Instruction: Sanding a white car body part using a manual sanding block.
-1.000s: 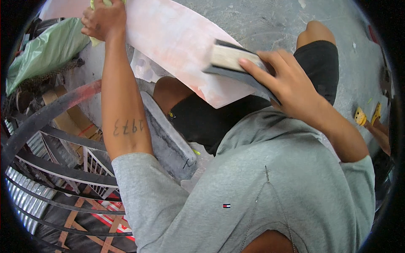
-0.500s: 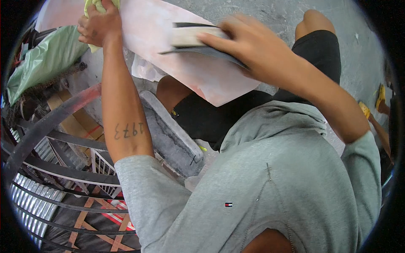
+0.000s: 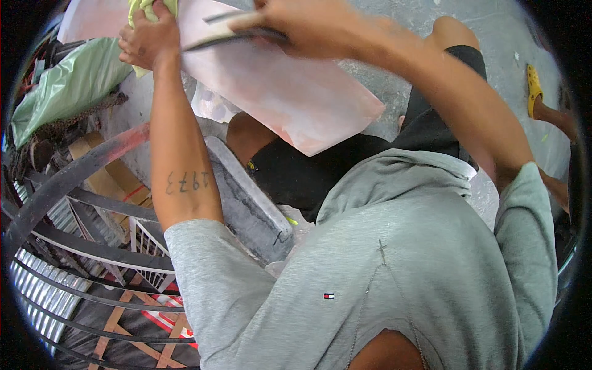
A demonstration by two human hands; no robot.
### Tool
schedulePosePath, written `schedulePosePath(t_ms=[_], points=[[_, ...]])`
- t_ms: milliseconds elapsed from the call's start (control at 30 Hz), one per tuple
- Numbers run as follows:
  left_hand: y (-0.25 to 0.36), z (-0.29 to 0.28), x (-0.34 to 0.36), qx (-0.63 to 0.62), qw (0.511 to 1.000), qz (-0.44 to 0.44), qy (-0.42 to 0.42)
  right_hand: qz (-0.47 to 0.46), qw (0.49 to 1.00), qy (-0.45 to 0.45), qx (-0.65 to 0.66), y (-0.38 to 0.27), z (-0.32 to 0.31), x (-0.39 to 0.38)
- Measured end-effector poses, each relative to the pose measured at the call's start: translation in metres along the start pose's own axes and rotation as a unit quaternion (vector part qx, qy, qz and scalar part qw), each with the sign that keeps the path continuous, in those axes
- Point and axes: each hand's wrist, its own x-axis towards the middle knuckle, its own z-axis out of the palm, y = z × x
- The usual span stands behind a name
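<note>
A long panel [image 3: 302, 92] with a smooth, blotchy pink-and-white surface lies across my lap, its pointed end toward me. My right hand [image 3: 314, 31], blurred by motion, grips a pale block with dark sheet edges above and below, which looks like a sanding block [image 3: 245, 23] wrapped in sandpaper. The block is on or just over the panel's upper part, close to my left wrist. At the panel's far left edge my left hand [image 3: 148, 40] is closed on a yellow-green cloth [image 3: 145, 7]; part of the cloth runs out of view.
A grey, long shallow tray [image 3: 256, 200] lies beside my left leg. Curved dark metal bars [image 3: 92, 161] stand at the left, with cardboard [image 3: 114, 176] and a green plastic bag [image 3: 71, 83] behind. At the far right is another person's foot in a yellow clog [image 3: 534, 92].
My right hand has moved up and left along the panel with the block, nearer my left hand. The left hand keeps its place on the cloth. At right, the other person's foot has shifted.
</note>
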Motion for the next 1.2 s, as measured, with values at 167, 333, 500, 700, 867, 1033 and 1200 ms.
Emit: schedulePosePath(t_ms=[167, 333, 500, 700, 867, 1033, 1200], points=[[-0.002, 0.008, 0.002, 0.041, 0.999, 0.008, 0.012, 0.029, 0.998, -0.041, -0.027, 0.029, -0.044, -0.004], [0.0, 0.005, 0.003, 0.04, 0.999, 0.012, 0.023, -0.054, 0.997, -0.038, -0.047, 0.038, -0.03, -0.023], [0.011, -0.009, -0.004, 0.038, 0.999, -0.016, 0.004, -0.087, 0.99, -0.059, -0.093, 0.008, -0.051, -0.081], [0.029, -0.028, -0.01, 0.054, 0.998, -0.006, -0.009, -0.049, 0.993, -0.061, -0.088, 0.028, -0.029, -0.114], [0.029, -0.027, -0.011, 0.072, 0.997, 0.002, 0.013, -0.026, 0.996, -0.031, -0.083, 0.017, -0.025, -0.107], [0.021, -0.021, -0.011, 0.06, 0.998, -0.024, 0.0, 0.027, 0.992, -0.099, -0.067, -0.03, -0.042, -0.137], [0.025, -0.024, -0.011, 0.037, 0.998, 0.01, 0.048, -0.003, 0.997, -0.023, -0.07, -0.017, -0.001, -0.08]])
